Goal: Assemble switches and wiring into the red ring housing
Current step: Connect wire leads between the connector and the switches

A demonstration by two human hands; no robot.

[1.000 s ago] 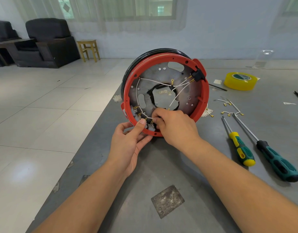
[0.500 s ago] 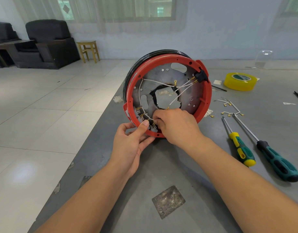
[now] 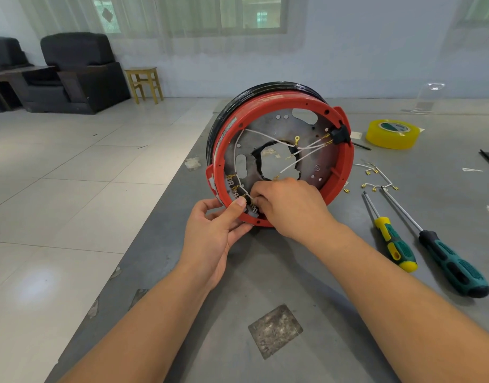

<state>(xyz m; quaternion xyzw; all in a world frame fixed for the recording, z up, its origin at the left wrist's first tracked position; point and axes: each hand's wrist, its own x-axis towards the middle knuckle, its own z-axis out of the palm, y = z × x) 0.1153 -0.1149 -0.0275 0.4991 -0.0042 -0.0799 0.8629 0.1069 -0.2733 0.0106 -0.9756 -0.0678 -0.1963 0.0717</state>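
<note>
Standing on edge on the grey table (image 3: 307,272), tilted back, open face toward the camera: the red ring housing (image 3: 345,167), lower rim just beyond the knuckles; looking rigid and light enough to rock, so likely needing a steadying hold.

Gripping that lower rim: the left hand (image 3: 213,233), thumb pressing on the inner lip beside the white switch block (image 3: 251,210), remaining fingers curling round the outside; seeming a sound place to hold, thick plastic and away from the brass tabs.

Working just inside the rim, next to the left thumb: the right hand (image 3: 290,205), fingertips bunched and apparently pinching a white wire (image 3: 293,161) end at the terminals; exact contact hidden behind the knuckles.

Judging the wires thin, limp and springy, the brass connectors small and easily bent; best pinched close to the connector, not mid-lead.

Lying well to the right of the fingers: two screwdrivers (image 3: 395,244), spare leads (image 3: 376,183), yellow tape (image 3: 394,134).
</note>
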